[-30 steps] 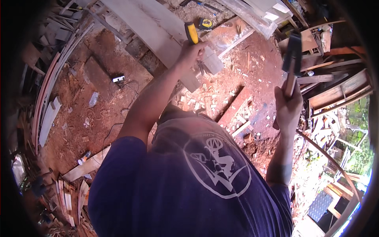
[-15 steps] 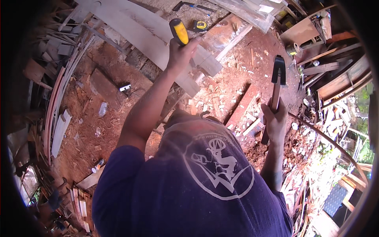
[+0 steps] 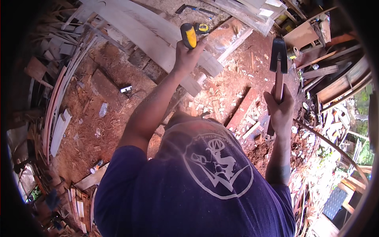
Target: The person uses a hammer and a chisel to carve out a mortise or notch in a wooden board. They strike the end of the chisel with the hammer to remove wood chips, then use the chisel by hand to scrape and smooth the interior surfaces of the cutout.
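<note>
My left hand (image 3: 187, 57) is closed around the black and yellow handle of a chisel (image 3: 189, 36), held upright over the end of a long board. My hand hides most of its blade. The board (image 3: 146, 43) runs from the upper left toward the middle, beside a shorter timber end (image 3: 191, 85). Off to the right, my right hand (image 3: 282, 106) grips the wooden handle of a hammer (image 3: 278, 57), whose black head is raised and apart from the chisel.
A yellow and black tape measure (image 3: 202, 28) lies beyond my left hand, near a hacksaw (image 3: 195, 8). Small wood chips (image 3: 205, 106) litter the reddish ground. Stacked wood strips (image 3: 59, 106) line the left; scrap boards (image 3: 321, 71) crowd the right.
The chisel and my left hand have shifted right and slightly nearer. My right hand has lifted the hammer farther away and a little rightward.
</note>
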A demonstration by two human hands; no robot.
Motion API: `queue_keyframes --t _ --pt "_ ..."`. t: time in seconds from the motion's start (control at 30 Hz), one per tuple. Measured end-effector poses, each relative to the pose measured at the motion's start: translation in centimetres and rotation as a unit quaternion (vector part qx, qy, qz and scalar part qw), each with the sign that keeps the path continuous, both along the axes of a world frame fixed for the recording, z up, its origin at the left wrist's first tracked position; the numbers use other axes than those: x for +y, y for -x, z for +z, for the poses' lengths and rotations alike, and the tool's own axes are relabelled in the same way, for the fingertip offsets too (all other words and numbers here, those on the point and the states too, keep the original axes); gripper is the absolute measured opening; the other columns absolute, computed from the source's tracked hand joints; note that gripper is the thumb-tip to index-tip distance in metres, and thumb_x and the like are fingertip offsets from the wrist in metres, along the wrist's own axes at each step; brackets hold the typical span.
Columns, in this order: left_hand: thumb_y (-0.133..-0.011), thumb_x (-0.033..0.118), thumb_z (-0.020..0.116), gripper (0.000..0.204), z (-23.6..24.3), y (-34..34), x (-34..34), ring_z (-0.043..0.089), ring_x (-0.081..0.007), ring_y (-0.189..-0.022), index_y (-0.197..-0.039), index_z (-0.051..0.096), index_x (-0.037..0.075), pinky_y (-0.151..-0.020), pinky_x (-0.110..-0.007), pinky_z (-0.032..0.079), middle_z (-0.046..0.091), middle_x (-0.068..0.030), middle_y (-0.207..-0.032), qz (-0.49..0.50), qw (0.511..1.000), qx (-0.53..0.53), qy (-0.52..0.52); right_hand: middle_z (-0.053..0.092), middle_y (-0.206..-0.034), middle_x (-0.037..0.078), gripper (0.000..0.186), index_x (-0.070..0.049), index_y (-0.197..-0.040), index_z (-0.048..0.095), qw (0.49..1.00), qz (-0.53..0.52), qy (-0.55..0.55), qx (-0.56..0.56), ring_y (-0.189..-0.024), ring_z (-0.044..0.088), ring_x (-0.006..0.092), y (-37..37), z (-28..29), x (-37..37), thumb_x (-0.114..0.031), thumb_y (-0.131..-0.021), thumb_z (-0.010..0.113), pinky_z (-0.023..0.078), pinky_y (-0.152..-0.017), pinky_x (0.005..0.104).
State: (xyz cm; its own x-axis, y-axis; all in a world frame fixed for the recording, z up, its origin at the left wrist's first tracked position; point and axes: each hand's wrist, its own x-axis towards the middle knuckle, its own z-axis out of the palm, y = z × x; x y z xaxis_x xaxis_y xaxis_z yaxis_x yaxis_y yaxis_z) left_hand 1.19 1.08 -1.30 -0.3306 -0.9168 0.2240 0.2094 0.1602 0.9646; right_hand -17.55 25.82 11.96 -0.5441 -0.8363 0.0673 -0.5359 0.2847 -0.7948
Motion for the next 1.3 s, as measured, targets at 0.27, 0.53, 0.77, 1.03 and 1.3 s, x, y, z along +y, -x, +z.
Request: queue_keyframes --t 0.27,0.53,0.77,1.03,1.3 --pt "-0.094 0.020 0.074 0.031 0.3 -0.2 0.6 0.053 -0.0044 -0.056 -0.070 0.064 0.002 -0.052 -0.028 0.040 0.060 0.0033 -0.061 0.032 0.999 -0.009 -0.005 0.051 -0.064 0.004 0.018 0.000 -0.087 0.057 0.999 0.029 0.030 0.013 -0.061 0.043 0.0105 -1.2 3.9 -2.4 -0.010 -0.088 0.071 0.036 -0.053 0.0342" --pt "-0.096 0.014 0.071 0.039 0.5 0.1 1.0 0.045 -0.0026 -0.050 -0.063 0.051 0.011 -0.046 -0.023 0.033 0.052 0.0062 -0.059 0.042 0.999 0.024 -0.012 0.054 -0.067 0.006 0.019 0.000 -0.087 0.058 0.998 0.039 0.026 0.042 -0.064 0.046 0.0108 -1.4 5.5 -3.9 -0.011 -0.087 0.073 0.040 -0.057 0.0327" --pt "-0.095 0.021 0.072 0.034 0.3 0.2 1.2 0.050 -0.0039 -0.054 -0.068 0.061 0.004 -0.050 -0.029 0.039 0.056 0.0049 -0.058 0.043 0.999 0.003 0.008 0.051 -0.066 -0.004 0.012 -0.005 -0.094 0.060 0.987 0.093 0.102 0.087 -0.054 0.043 0.0023 -0.6 7.2 -5.1 -0.005 -0.093 0.071 0.031 -0.049 0.0220" --pt "-0.093 0.020 0.072 0.029 -0.2 1.6 1.2 0.053 -0.0058 -0.057 -0.073 0.062 0.002 -0.054 -0.031 0.042 0.058 0.0012 -0.059 0.050 0.995 -0.012 0.083 0.064 -0.064 0.020 0.011 -0.005 -0.101 0.060 0.912 0.178 0.003 0.370 -0.059 0.070 0.0326 -2.9 4.4 -8.0 -0.009 -0.092 0.063 0.051 -0.055 0.0494" --pt "-0.096 0.016 0.070 0.040 0.5 0.5 1.4 0.046 -0.0038 -0.052 -0.063 0.048 0.010 -0.047 -0.026 0.035 0.051 0.0063 -0.059 -0.006 0.998 -0.049 0.029 0.060 -0.063 0.010 0.015 0.000 -0.103 0.061 0.923 0.108 0.230 0.290 -0.056 0.059 0.0144 -4.1 10.8 -7.2 -0.012 -0.096 0.066 0.045 -0.053 0.0345"
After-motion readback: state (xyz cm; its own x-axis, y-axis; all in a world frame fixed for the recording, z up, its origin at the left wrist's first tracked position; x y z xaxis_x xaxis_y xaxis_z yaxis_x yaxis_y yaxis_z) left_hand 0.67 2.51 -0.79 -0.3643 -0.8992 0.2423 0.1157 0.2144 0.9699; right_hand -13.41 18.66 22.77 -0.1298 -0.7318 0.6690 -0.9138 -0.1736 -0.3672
